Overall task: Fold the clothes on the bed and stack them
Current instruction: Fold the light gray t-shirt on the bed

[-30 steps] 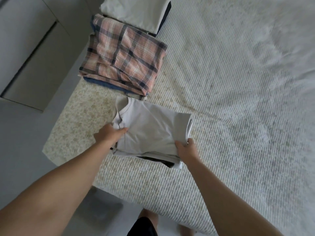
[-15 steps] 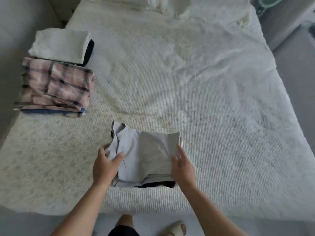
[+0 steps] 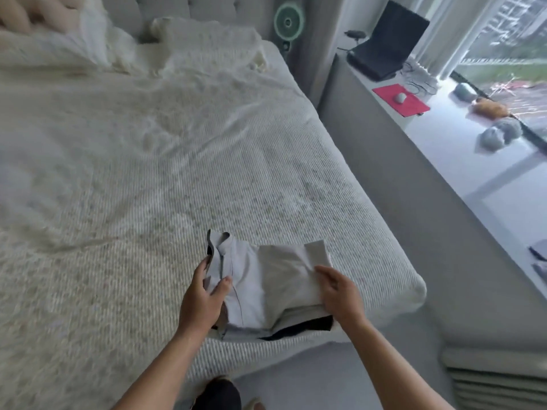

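Note:
A folded light grey shirt (image 3: 266, 279) lies near the foot edge of the bed (image 3: 148, 187), with a dark garment (image 3: 299, 328) showing under its near edge. My left hand (image 3: 204, 294) grips the shirt's left, collar side, thumb on top and fingers underneath. On the shirt's right side my right hand (image 3: 337, 291) rests with its fingers pinching the fabric edge. The plaid stack and the white stack are out of view.
Rumpled white bedding (image 3: 97, 48) lies at the head of the bed. To the right runs a window ledge (image 3: 461, 149) with a laptop (image 3: 387, 45), a red mouse pad (image 3: 399, 99) and small soft items. A fan (image 3: 288, 22) stands by the headboard.
The view has swung right, so the plaid and white stacks left the frame. Both hands stay on the grey shirt, which sits further toward the bed's right corner.

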